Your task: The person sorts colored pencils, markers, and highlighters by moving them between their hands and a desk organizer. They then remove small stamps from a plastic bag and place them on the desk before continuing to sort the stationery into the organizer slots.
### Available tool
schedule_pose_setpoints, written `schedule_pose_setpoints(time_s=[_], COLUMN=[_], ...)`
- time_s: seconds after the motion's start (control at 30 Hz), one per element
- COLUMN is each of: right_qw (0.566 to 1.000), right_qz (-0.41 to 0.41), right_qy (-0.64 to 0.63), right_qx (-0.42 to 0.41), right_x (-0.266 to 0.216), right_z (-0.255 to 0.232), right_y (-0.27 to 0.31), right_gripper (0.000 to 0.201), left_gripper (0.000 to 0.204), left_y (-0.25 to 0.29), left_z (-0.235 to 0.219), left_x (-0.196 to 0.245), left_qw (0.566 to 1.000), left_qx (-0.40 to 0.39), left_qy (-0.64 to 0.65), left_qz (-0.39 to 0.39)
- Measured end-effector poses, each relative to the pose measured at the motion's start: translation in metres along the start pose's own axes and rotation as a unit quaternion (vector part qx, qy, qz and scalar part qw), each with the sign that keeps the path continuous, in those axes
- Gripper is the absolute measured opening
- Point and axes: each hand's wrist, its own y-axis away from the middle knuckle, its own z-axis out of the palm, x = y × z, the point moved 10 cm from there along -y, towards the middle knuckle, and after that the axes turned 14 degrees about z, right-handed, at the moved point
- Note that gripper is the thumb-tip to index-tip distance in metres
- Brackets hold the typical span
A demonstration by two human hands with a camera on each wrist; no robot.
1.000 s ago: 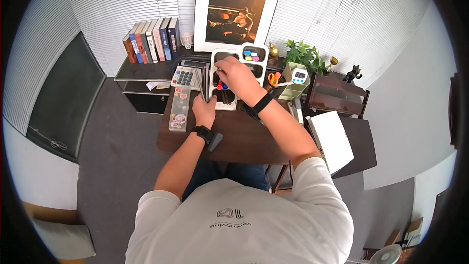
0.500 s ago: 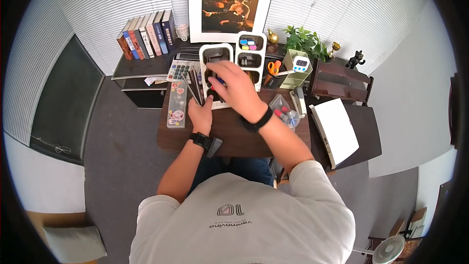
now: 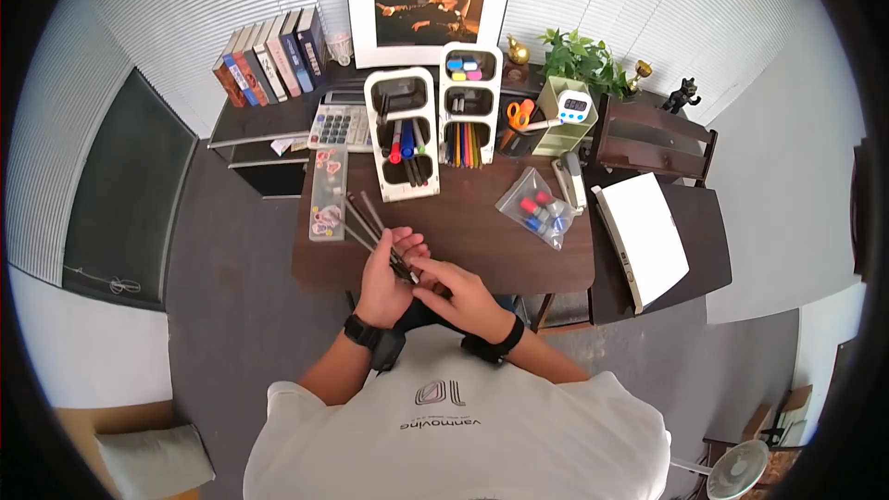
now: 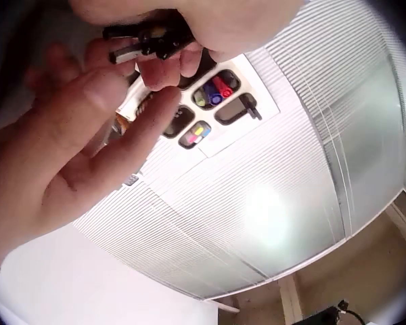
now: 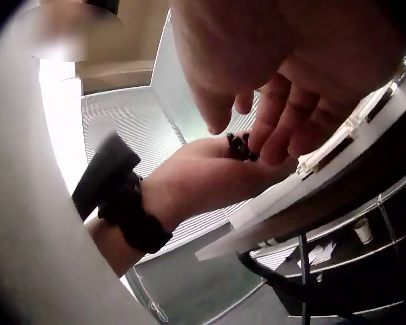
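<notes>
Across the palm of my left hand (image 3: pixel 382 280) lies a bundle of slender dark pens (image 3: pixel 366 213), gripped by the thumb side and pointing up toward the desk's far left. Their black ends stick out together by the palm in the left wrist view. My right hand (image 3: pixel 470 304) reaches in from the right, its fingertips close at those ends, thumb apart from the fingers. Behind them stands a white organizer (image 3: pixel 378 178) holding red and blue markers (image 3: pixel 406 142) and black pens. A second white organizer (image 3: pixel 493 97) beside it holds highlighters and colored pencils.
A clear bag (image 3: pixel 537 208) with red and blue items lies on the desk (image 3: pixel 463 236) near a stapler (image 3: pixel 570 181). A sticker-covered pencil case (image 3: pixel 328 194) and a calculator (image 3: pixel 341 127) are at left. A cup with orange scissors (image 3: pixel 520 114) stands behind.
Both hands have moved back from the organizer toward the body, the pens staying in the left hand. The right hand has left the organizer and come to the pen ends.
</notes>
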Motion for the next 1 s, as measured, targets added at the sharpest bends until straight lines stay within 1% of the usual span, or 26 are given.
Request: schedule_pose_setpoints(time_s=[0.07, 0.1, 0.17, 0.2, 0.27, 0.3, 0.37, 0.4, 0.43, 0.47, 0.5, 0.53, 0.57, 0.6, 0.63, 0.67, 0.7, 0.77, 0.83, 0.9, 0.97, 1.0], right_qw=[0.983, 0.984, 0.976, 0.975, 0.974, 0.974, 0.958, 0.952, 0.945, 0.917, 0.904, 0.887, 0.867, 0.861, 0.856, 0.836, 0.834, 0.851, 0.864, 0.866, 0.896, 0.905], right_qz=[-0.106, -0.105, -0.156, -0.157, -0.135, -0.134, -0.154, -0.171, -0.187, -0.237, -0.255, -0.294, -0.332, -0.343, -0.354, -0.388, -0.384, -0.36, -0.347, -0.347, -0.3, -0.294], right_qy=[0.141, 0.14, 0.147, 0.147, 0.13, 0.129, 0.107, 0.082, 0.057, 0.117, 0.131, 0.152, 0.174, 0.188, 0.202, 0.232, 0.257, 0.282, 0.273, 0.271, 0.236, 0.224], right_qx=[0.04, 0.039, 0.047, 0.047, 0.129, 0.13, 0.219, 0.241, 0.263, 0.298, 0.316, 0.323, 0.329, 0.324, 0.32, 0.31, 0.302, 0.257, 0.244, 0.239, 0.227, 0.208], right_x=[-0.016, -0.015, -0.024, -0.025, -0.029, -0.036, -0.061, -0.072, -0.084, -0.111, -0.126, -0.149, -0.166, -0.172, -0.176, -0.18, -0.173, -0.151, -0.141, -0.137, -0.13, -0.13], right_z=[0.002, 0.002, 0.001, 0.0, -0.018, -0.023, -0.056, -0.069, -0.083, -0.092, -0.1, -0.1, -0.099, -0.095, -0.088, -0.08, -0.071, -0.056, -0.044, -0.037, -0.035, -0.032], right_y=[0.001, 0.0, 0.0, -0.002, -0.002, -0.003, -0.001, 0.001, 0.004, 0.009, 0.009, 0.005, -0.002, -0.015, -0.031, -0.05, -0.07, -0.113, -0.133, -0.139, -0.145, -0.145], right_gripper=[0.034, 0.034, 0.029, 0.029, 0.026, 0.026, 0.027, 0.027, 0.028, 0.026, 0.026, 0.027, 0.027, 0.028, 0.029, 0.03, 0.029, 0.027, 0.025, 0.026, 0.027, 0.028], left_gripper=[0.036, 0.036, 0.037, 0.037, 0.035, 0.035, 0.032, 0.03, 0.03, 0.029, 0.028, 0.03, 0.03, 0.032, 0.033, 0.033, 0.036, 0.038, 0.038, 0.038, 0.039, 0.038], left_y=[0.007, 0.008, 0.009, 0.008, 0.009, 0.008, 0.004, 0.001, -0.003, -0.008, -0.009, -0.007, -0.008, -0.01, -0.013, -0.016, -0.018, -0.021, -0.022, -0.023, -0.024, -0.022], left_z=[0.005, 0.005, 0.012, 0.015, 0.016, 0.014, 0.012, 0.006, 0.003, 0.004, 0.007, 0.011, 0.012, 0.013, 0.013, 0.011, 0.009, 0.004, -0.004, -0.007, -0.008, -0.005], left_x=[-0.014, -0.013, -0.007, -0.004, 0.003, 0.005, 0.014, 0.019, 0.021, 0.027, 0.031, 0.033, 0.032, 0.032, 0.034, 0.034, 0.032, 0.033, 0.029, 0.027, 0.026, 0.027], left_qw=[0.997, 0.997, 0.998, 0.998, 0.998, 0.998, 0.997, 0.999, 0.999, 0.996, 0.989, 0.989, 0.989, 0.987, 0.984, 0.983, 0.984, 0.984, 0.991, 0.991, 0.992, 0.993], left_qx=[-0.021, -0.019, -0.032, -0.033, -0.043, -0.044, -0.069, -0.036, -0.039, -0.084, -0.128, -0.114, -0.116, -0.122, -0.127, -0.13, -0.136, -0.144, -0.127, -0.127, -0.124, -0.117], left_qy=[0.057, 0.055, 0.046, 0.046, 0.022, 0.021, 0.028, -0.002, -0.002, -0.03, -0.059, -0.085, -0.086, -0.1, -0.113, -0.114, -0.104, -0.094, -0.046, -0.034, -0.022, -0.022], left_qz=[-0.043, -0.044, -0.041, -0.041, -0.028, -0.029, -0.005, 0.005, 0.006, 0.022, 0.037, 0.031, 0.031, 0.042, 0.055, 0.058, 0.047, 0.039, 0.003, 0.001, -0.004, -0.002])
